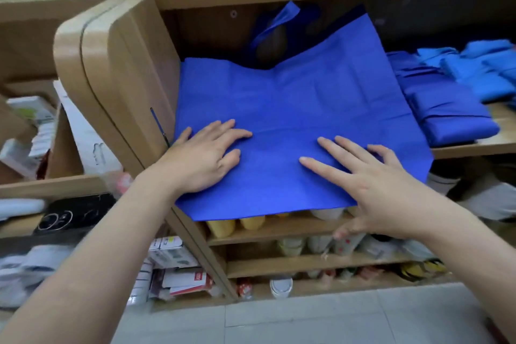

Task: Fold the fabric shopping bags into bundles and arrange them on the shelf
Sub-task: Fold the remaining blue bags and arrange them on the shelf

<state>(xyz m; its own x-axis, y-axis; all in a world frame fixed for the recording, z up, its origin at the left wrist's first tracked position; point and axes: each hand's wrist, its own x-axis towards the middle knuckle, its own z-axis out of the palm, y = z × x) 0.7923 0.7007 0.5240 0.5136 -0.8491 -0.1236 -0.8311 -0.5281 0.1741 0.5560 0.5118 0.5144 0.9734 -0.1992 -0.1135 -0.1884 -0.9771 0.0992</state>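
A blue fabric bag (pixel 301 126) is spread flat on a wooden shelf (pixel 474 145), its near edge hanging past the shelf front and its far end reaching into the shadowed back of the compartment, where a handle loop (pixel 275 26) is seen standing up. The left hand (pixel 203 159) is laid palm down on the near left part of the bag, fingers straight and slightly spread, nothing gripped. The right hand (pixel 371 184) is laid on the near right part, fingers straight and fanned across the cloth, the heel of the palm past the bag's front edge; nothing is gripped there either, and the thumb is seen blurred below the edge. A crease is noted across the bag just beyond the fingertips. To the right on the same shelf a stack of folded dark blue bags (pixel 444 109) is found, just beside the spread bag, and farther right a group of lighter blue bundles (pixel 485 70). Yellow bottles (pixel 237 225) are visible on the shelf below, partly covered by the overhanging cloth. A black phone (pixel 74 212) is seen on a ledge at left.
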